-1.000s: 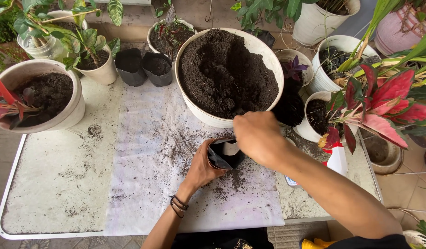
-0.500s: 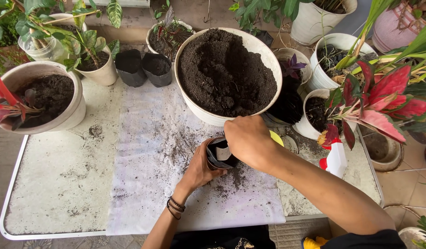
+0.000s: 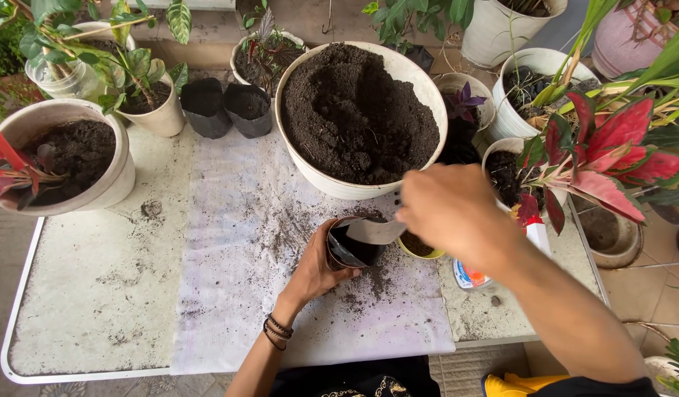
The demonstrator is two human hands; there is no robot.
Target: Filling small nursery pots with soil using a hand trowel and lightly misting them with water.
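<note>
Lifted clear, right hand [image 3: 446,209] seemingly pinches a scoop [image 3: 376,230] over the soil-holding black bag [image 3: 354,246], gripped by left fingers [image 3: 326,254].

A single head-worn camera looks steeply down from the near long edge of the white table [image 3: 97,294], facing its far edge and the potted plants beyond, close enough that both forearms fill the lower frame.
</note>
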